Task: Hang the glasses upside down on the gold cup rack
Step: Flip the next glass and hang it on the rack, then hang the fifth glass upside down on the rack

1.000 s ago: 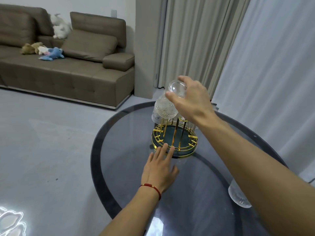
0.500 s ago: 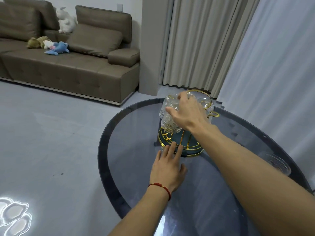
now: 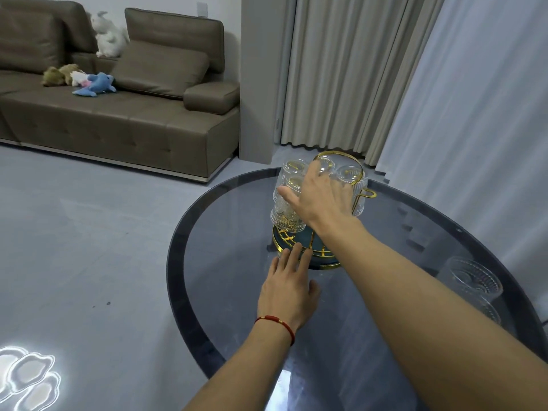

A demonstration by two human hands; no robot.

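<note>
The gold cup rack (image 3: 323,257), with a dark teal base, stands on the round glass table (image 3: 237,221). Several ribbed clear glasses hang upside down on its prongs. My right hand (image 3: 320,200) reaches over them, thumb and fingers around the front-left hung glass (image 3: 286,215), which sits low on its prong. My left hand (image 3: 289,287) lies flat on the table, fingers apart, fingertips touching the rack's base. One more ribbed glass (image 3: 471,284) stands upright on the table at the right, beside my right forearm.
The table's dark rim (image 3: 178,262) curves close on the left, with grey floor beyond. A brown sofa (image 3: 118,114) with soft toys stands at the back left. Curtains (image 3: 341,69) hang behind the table.
My right hand has brought the glass down from above the rack onto a prong, and its fingers have loosened and spread. My left hand has stayed at the rack's base.
</note>
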